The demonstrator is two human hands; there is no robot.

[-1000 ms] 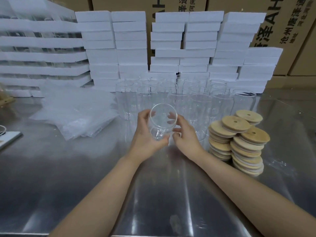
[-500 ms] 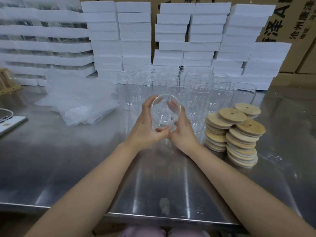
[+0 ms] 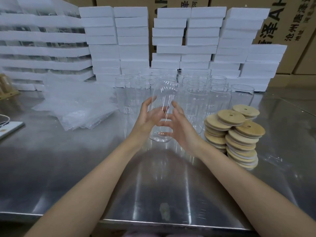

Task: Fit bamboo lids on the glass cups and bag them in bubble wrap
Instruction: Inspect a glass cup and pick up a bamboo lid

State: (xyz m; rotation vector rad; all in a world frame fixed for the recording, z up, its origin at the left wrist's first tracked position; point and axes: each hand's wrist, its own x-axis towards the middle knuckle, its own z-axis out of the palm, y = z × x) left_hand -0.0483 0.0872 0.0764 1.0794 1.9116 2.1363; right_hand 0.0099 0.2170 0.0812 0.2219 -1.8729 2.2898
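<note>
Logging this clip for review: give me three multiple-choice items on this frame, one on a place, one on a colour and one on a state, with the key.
1. Where are the lids relative to the held cup?
A. to its left
B. to its right
C. on top of it

2. What colour are the boxes stacked behind?
A. white
B. black
C. red

3. What state is the held cup in?
A. lidded
B. lidless, between the left grip and right grip
C. bagged

Key: 1 B, the lid stacks sit on the right side of the cup. 2 A, every stacked box is plain white. 3 B, the rim is bare and fingers of both grips curl round the glass.
</note>
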